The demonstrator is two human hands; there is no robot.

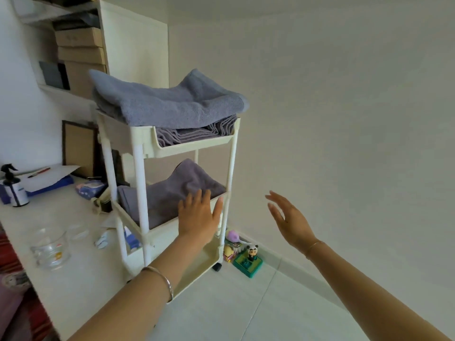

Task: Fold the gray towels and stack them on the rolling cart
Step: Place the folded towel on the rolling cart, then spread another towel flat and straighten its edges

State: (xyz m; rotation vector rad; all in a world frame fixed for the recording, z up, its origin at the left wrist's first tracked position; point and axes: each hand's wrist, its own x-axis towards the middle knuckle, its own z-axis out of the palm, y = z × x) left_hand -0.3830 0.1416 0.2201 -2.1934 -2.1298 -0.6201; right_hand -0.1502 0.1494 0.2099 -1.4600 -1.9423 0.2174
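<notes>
Plain white walls, pale tiled floor

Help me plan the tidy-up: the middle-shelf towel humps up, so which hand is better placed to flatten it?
Left, probably. The left hand is open with fingers over that towel; the right hand hangs open beside the cart.

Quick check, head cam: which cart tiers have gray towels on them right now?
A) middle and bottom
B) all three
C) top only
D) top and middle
D: a stack of gray towels sits on the top tier of the rolling cart, another gray towel lies on the middle tier, and the visible part of the bottom tray shows none.
</notes>
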